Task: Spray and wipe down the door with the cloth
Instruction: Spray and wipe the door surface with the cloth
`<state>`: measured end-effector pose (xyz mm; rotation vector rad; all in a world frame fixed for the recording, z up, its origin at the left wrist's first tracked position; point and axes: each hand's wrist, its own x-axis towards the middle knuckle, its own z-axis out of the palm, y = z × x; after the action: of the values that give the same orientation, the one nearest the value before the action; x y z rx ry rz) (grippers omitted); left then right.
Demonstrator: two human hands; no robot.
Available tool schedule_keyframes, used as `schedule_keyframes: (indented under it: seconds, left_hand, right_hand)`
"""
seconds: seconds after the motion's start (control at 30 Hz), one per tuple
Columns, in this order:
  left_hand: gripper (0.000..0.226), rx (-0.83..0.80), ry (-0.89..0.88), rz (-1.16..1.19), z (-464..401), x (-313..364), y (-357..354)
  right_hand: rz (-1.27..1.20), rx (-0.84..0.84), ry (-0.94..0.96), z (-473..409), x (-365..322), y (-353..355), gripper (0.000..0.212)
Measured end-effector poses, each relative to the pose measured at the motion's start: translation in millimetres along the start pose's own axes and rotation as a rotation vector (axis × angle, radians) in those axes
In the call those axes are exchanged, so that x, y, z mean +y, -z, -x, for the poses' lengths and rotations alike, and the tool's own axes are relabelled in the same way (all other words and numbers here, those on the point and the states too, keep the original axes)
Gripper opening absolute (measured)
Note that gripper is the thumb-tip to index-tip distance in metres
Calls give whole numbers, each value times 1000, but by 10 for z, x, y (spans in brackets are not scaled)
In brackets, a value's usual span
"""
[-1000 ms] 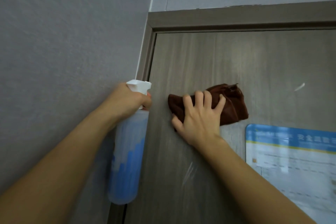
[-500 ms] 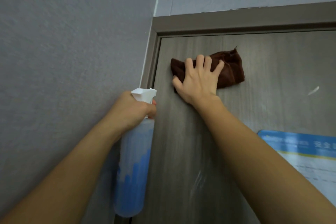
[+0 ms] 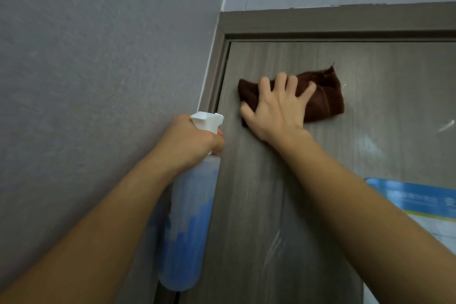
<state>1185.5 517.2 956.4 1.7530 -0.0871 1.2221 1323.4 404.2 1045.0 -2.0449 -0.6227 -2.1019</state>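
A grey-brown wood-grain door [image 3: 259, 205] fills the right half of the view. My right hand [image 3: 276, 108] presses a dark brown cloth [image 3: 323, 99] flat against the door's upper left part, fingers spread and straight. My left hand [image 3: 190, 143] grips the neck of a translucent spray bottle [image 3: 187, 224] with blue liquid and a white trigger head, held upright beside the door's left edge. Wet streaks glisten on the door below and to the right of the cloth.
The door frame [image 3: 320, 22] runs across the top and down the left side. A grey textured wall [image 3: 98, 69] lies to the left. A blue-and-white notice [image 3: 419, 207] is stuck on the door at lower right.
My right hand slid the cloth up the door toward the top, then slightly back down. My left hand with the bottle stayed beside the door edge.
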Motion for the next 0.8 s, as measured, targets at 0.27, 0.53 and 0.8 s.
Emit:
schedule_keyframes:
  seconds: [0.27, 0.53, 0.8]
  left_hand:
    - [20, 1, 17, -26, -23, -42, -16]
    - [14, 14, 20, -14, -34, 0, -20]
    - [15, -7, 12, -18, 40, 18, -36]
  right_hand:
    - [-12, 35, -83, -509, -118, -62, 59]
    - [-13, 78, -37, 294, -86, -72, 61]
    - [-32, 1, -36, -125, -50, 4, 61]
